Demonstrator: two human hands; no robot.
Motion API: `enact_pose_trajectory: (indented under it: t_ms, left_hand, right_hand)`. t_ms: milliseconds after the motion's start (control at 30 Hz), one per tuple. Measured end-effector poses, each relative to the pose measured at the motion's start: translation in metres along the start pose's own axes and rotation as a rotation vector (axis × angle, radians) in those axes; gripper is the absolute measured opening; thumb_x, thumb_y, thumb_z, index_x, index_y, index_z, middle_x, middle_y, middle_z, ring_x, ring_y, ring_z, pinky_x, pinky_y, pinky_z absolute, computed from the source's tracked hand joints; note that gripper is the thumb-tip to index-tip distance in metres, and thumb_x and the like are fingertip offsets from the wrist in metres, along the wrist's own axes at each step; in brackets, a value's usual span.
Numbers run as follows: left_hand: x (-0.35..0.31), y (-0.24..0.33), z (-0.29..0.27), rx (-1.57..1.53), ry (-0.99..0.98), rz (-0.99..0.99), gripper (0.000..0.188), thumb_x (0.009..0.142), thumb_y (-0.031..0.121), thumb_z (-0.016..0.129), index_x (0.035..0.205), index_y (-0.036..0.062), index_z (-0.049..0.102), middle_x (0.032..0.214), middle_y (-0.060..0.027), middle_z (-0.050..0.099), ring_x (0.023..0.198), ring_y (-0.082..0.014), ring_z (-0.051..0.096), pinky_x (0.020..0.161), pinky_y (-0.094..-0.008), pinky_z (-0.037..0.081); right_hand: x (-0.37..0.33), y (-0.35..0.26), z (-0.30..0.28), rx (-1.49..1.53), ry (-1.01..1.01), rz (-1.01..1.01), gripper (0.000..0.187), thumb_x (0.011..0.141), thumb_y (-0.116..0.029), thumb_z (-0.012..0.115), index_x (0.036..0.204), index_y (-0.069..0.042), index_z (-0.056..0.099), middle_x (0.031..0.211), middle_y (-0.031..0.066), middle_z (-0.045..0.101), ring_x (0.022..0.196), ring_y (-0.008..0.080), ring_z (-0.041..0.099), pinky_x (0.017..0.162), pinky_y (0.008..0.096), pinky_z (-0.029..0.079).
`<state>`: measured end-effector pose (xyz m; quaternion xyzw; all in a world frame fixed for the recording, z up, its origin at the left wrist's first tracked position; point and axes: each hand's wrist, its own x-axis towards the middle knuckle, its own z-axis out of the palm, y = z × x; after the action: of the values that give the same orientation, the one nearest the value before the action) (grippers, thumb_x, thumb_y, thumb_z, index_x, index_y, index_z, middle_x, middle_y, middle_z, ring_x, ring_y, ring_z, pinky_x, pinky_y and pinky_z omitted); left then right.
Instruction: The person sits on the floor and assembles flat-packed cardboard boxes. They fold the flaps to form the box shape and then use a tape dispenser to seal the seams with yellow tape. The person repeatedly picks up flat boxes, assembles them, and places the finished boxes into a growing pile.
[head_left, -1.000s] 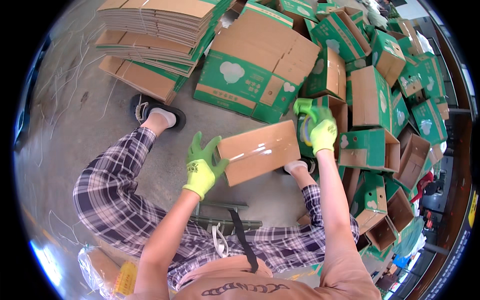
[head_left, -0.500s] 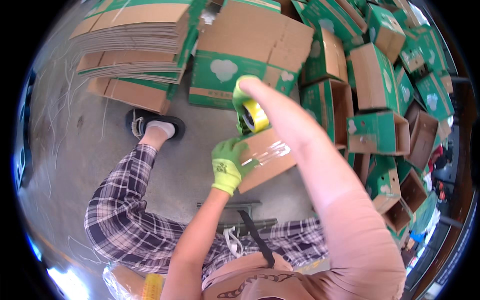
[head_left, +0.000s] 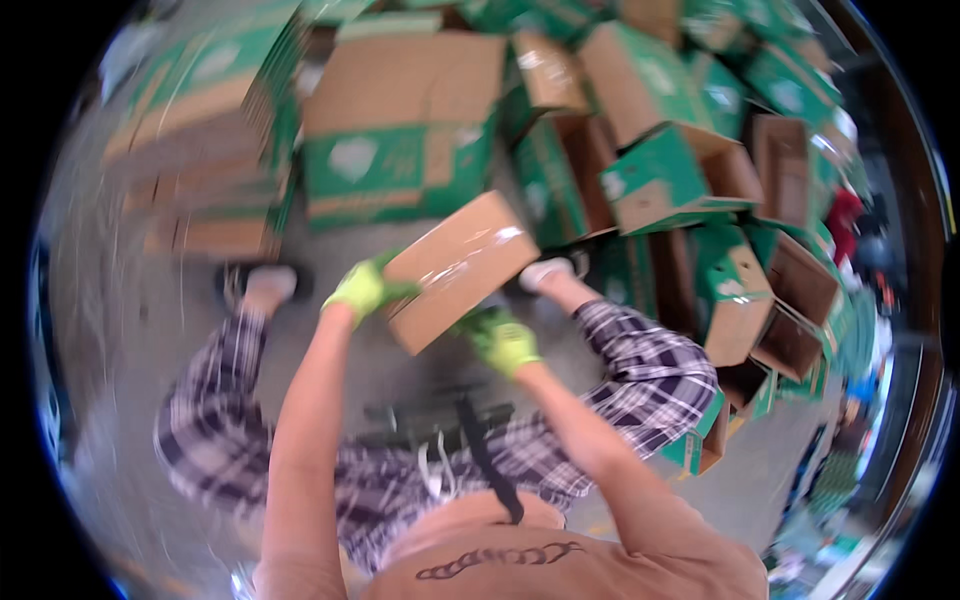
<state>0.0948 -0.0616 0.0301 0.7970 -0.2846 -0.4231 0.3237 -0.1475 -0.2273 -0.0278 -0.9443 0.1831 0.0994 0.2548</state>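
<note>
A cardboard box point(head_left: 462, 272) is held tilted over the floor between my knees, its brown face up with a strip of clear tape running along it. My left hand point(head_left: 365, 288), in a green and yellow glove, grips the box's left end, thumb over the brown face. At the lower right edge, my gloved right hand point(head_left: 500, 338) closes on the box, its fingertips partly hidden beneath. Motion blurs both hands somewhat.
Flattened cartons lie stacked point(head_left: 205, 150) at the far left. A large green and brown carton point(head_left: 400, 125) stands ahead. Many open green boxes point(head_left: 680, 180) are piled along the right. My feet rest on grey floor point(head_left: 340, 375).
My right hand has come down from above the box to its lower right edge. The yellow tape roll it held is out of sight. The box has swung left and turned.
</note>
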Motion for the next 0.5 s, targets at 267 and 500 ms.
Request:
enact_pose_trajectory:
  t_ms: [267,500]
  left_hand:
    - [-0.138,0.071,0.031,-0.210,0.177,0.501,0.067,0.075,0.000,0.075,0.136,-0.0021,0.048,0.145,-0.0171,0.045,0.132,-0.0325,0.044,0.110,-0.0432,0.035]
    - [-0.152,0.245,0.036,-0.386,0.641,1.424,0.068,0.082,0.029,0.070,0.138,-0.0005,0.046,0.142,-0.0207,0.046,0.126,-0.0311,0.050,0.105,-0.0416,0.040]
  right_hand:
    - [-0.015,0.007,0.072,0.147,0.143,-0.057,0.030,0.088,-0.024,0.052,0.109,-0.009,0.067,0.109,0.0136,0.068,0.098,0.0311,0.065,0.085,0.0422,0.052]
    - [-0.124,0.012,-0.312,1.522,1.003,-0.247,0.044,0.097,-0.015,0.053,0.139,-0.005,0.045,0.126,0.0074,0.058,0.112,0.0173,0.057,0.093,0.0291,0.048]
